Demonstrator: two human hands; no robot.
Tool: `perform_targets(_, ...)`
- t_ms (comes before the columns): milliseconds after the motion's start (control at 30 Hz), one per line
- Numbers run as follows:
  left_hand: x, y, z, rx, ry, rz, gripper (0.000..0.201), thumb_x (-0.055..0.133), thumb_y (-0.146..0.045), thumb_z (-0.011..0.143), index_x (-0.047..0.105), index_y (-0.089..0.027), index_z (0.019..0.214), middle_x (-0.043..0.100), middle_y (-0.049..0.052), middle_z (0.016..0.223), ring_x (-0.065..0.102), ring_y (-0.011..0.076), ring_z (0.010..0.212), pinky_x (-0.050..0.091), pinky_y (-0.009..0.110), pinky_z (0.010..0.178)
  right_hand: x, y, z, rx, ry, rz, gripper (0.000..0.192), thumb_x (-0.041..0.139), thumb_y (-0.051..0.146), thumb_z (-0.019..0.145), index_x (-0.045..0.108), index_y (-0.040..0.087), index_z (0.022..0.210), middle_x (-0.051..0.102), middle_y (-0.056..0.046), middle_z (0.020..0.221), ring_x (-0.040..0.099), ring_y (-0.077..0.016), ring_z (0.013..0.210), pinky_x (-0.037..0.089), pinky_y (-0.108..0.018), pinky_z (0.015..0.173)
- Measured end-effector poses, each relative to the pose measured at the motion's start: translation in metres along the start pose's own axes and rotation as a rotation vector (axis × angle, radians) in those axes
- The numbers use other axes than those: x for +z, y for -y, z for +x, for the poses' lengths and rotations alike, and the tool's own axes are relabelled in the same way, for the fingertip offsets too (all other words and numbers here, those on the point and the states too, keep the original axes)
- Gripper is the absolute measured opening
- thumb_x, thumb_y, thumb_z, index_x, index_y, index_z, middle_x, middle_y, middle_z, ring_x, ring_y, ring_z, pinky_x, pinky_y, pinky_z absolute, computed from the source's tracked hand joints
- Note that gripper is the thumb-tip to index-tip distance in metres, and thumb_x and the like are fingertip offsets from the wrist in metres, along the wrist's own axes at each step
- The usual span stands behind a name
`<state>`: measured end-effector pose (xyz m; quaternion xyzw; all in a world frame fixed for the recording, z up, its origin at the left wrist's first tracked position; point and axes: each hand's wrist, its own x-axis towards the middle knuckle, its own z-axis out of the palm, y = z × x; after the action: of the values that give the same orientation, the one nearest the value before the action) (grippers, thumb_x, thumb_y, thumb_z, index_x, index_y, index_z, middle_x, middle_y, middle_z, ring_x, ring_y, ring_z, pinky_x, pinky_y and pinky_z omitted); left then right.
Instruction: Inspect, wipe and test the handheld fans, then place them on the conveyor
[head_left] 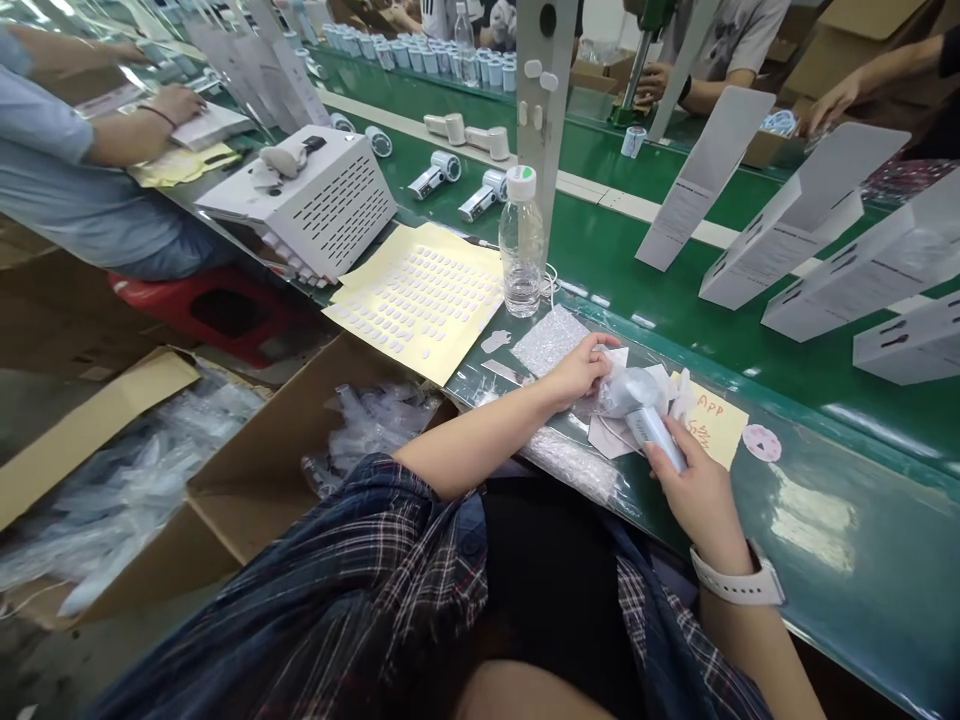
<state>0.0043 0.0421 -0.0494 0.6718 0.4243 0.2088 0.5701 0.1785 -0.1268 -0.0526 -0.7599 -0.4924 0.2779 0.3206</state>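
Note:
A light blue handheld device with a round head and a straight handle is in front of me, its head inside a clear plastic bag. My right hand, with a white watch on the wrist, is closed round the handle. The curled fingers of my left hand pinch the bag near the head. White paper pieces lie beneath, partly hidden by the device. Bubble wrap lies just beyond my left hand. A yellow note with red writing is beside the device.
A water bottle stands beside a yellow sheet of small white stickers. White open boxes and similar devices sit on the green conveyor. Cartons of plastic bags stand left. Co-workers' hands are nearby.

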Motion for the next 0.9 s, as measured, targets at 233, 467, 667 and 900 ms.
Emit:
perform_targets(233,-0.002,-0.033,-0.037,0.267,0.069,0.267,0.059,0.047,-0.011,0.105,0.047,-0.025,0.162,0.060,-0.002,0.089,0.058,0.0163,0.083,0.047,0.030,0.083,0.009,0.020,-0.014,-0.202,0.008,-0.244,0.058,0.051,0.056,0.103,0.074,0.019,0.140,0.081,-0.020,0.111,0.078,-0.0410,0.100,0.061,-0.051,0.085)
perform_targets(467,0.004,-0.061,-0.078,0.743,0.090,1.042,0.059,0.041,-0.012,0.114,0.041,-0.022,0.172,0.074,0.004,0.105,0.067,0.0213,0.103,0.050,0.034,0.082,-0.020,0.034,-0.005,-0.154,0.026,0.184,0.056,0.044,0.073,0.107,0.068,0.023,0.103,0.074,-0.011,0.078,0.067,-0.0262,0.057,0.054,-0.038,0.051)
perform_targets(667,-0.025,-0.090,-0.085,0.925,-0.019,0.321,0.051,0.042,-0.018,0.116,0.036,-0.027,0.166,0.061,-0.003,0.090,0.062,0.0147,0.081,0.058,0.031,0.080,-0.041,0.056,-0.038,-0.260,0.282,0.618,0.057,0.071,0.071,0.102,0.071,0.025,0.135,0.080,-0.005,0.084,0.063,-0.0191,0.046,0.048,-0.030,0.037)
perform_targets(900,-0.016,-0.128,-0.092,1.008,-0.017,0.178,0.050,0.047,-0.015,0.113,0.041,-0.028,0.162,0.067,-0.003,0.097,0.064,0.0102,0.076,0.063,0.025,0.077,-0.036,0.066,-0.041,-0.555,-0.300,0.315,0.102,0.105,0.052,0.078,0.053,0.032,0.163,0.076,-0.006,0.122,0.074,-0.0150,0.068,0.055,-0.025,0.045)
